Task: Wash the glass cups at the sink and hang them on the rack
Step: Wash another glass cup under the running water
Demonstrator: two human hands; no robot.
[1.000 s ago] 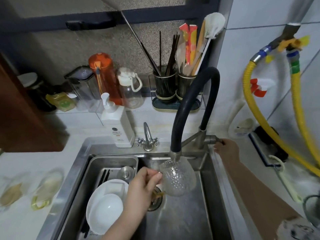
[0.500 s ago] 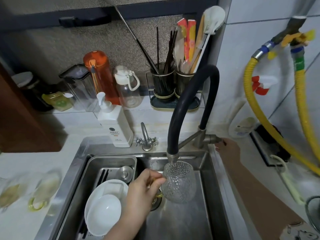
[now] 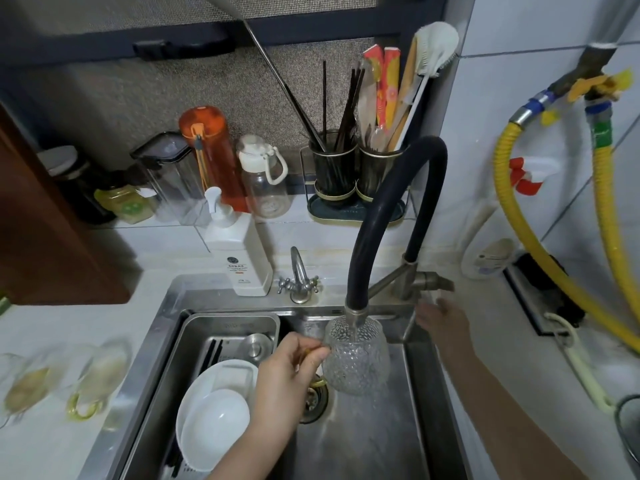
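My left hand [image 3: 282, 379] grips the yellow handle of a textured glass cup [image 3: 356, 358], which stands upright over the steel sink [image 3: 367, 441]. The cup's mouth sits right under the spout of the black hose tap [image 3: 356, 306], and water runs into it. My right hand [image 3: 441, 320] hovers just below the tap lever [image 3: 436, 282], fingers relaxed and off it. Two more glass cups with yellow handles [image 3: 86, 379] lie blurred on the white counter at the left.
A steel basin [image 3: 232, 327] in the sink's left half holds white bowls [image 3: 214, 414] and chopsticks. A soap pump bottle [image 3: 239, 251] and a small tap [image 3: 298, 275] stand behind the sink. Utensil holders [image 3: 353, 174], bottles and yellow hoses [image 3: 540, 258] line the back and right.
The cup has turned from tilted to upright under the spout and water now flows into it. My right hand has come off the tap lever and dropped slightly.
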